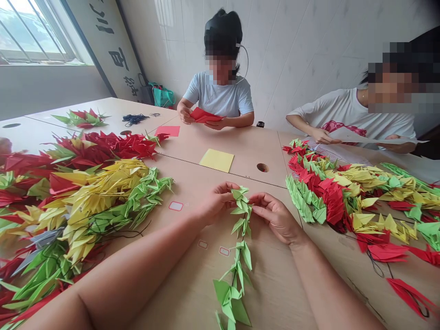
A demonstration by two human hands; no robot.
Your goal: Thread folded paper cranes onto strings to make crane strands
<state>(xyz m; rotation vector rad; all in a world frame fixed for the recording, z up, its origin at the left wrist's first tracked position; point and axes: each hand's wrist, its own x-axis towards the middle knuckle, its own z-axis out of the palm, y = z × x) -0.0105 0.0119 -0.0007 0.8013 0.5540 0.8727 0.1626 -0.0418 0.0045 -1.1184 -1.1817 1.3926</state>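
Your left hand (pixel 220 202) and right hand (pixel 277 219), angled inward, curled, pinching the green paper strand (pixel 246 255) near its top

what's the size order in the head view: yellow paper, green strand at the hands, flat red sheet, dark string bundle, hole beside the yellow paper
1. Green strand (nearest the camera)
2. Yellow paper
3. Flat red sheet and dark string bundle: too alike to rank
4. Hole

Tan table (pixel 275 293): garland heaps (pixel 106 188), yellow sheet (pixel 217 160).
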